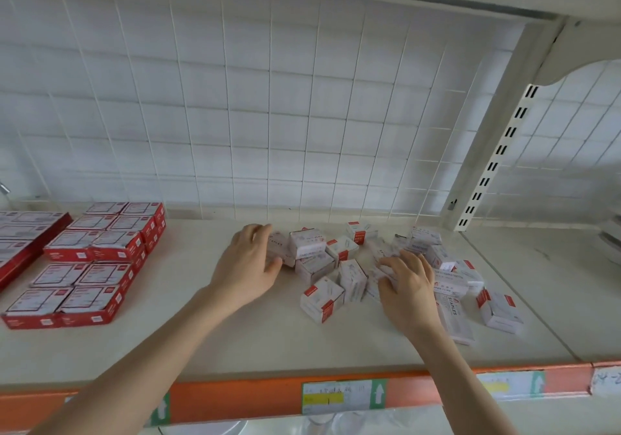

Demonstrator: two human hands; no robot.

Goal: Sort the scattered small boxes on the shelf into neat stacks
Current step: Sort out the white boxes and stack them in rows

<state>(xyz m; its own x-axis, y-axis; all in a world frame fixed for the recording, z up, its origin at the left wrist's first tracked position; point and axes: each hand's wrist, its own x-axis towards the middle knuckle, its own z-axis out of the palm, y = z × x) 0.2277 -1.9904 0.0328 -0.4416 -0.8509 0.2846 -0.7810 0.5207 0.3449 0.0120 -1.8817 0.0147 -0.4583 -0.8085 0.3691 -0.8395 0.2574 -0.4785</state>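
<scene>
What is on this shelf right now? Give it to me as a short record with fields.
shelf: pale, wire grid behind, orange strip in front
white boxes: loose pile, centre-right, unstacked
red boxes: tidy rows, far left
left hand: grips white box at the pile's left end
right hand: on the pile's middle, grip unclear

Small boxes (322, 300) lie scattered on the shelf (235, 340), right of stacked boxes (90, 253).

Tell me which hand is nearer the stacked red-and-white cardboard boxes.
Left. The left hand, gripping a small white box, is right of the red-and-white boxes; right hand lies farther right.
</scene>
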